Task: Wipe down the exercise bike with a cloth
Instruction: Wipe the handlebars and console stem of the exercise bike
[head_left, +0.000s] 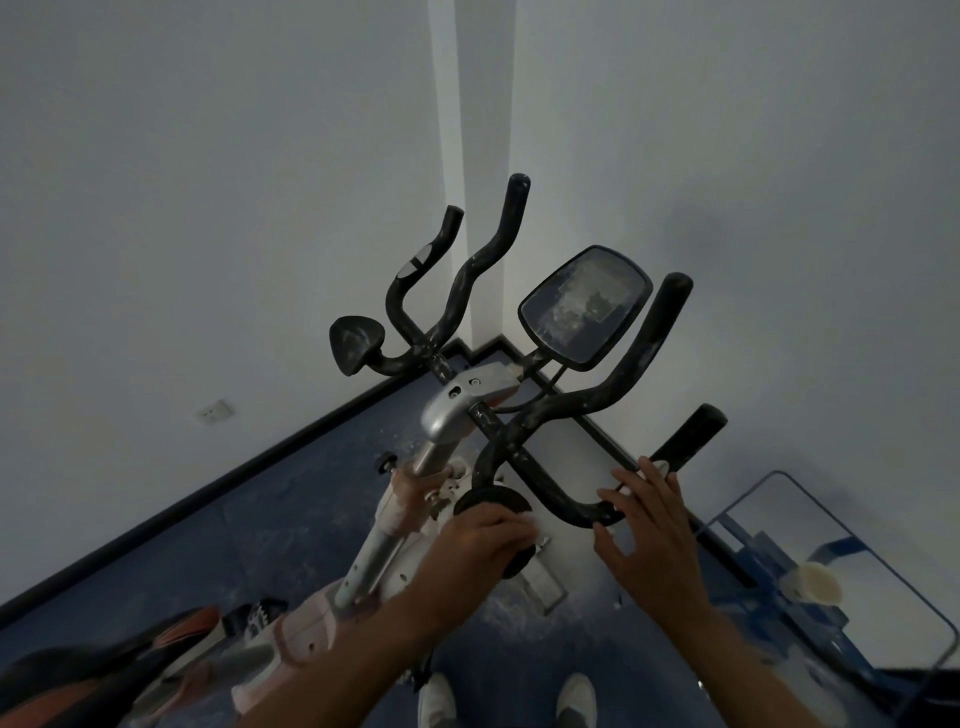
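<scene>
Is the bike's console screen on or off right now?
Looks off: the console screen is dark, with only pale dusty smears and no lit digits. The view is dim, so a faint display cannot be ruled out.

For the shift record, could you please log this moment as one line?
left hand: on elbow pad, small white cloth under fingers | right hand: fingers spread on handlebar | console: dusty

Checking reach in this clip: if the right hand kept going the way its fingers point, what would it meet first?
The right hand points up and left, fingers spread over the handlebar. Its fingertips already seem to be at that black tube, so the bar would be the first thing met; depth in this single view is uncertain.
</scene>
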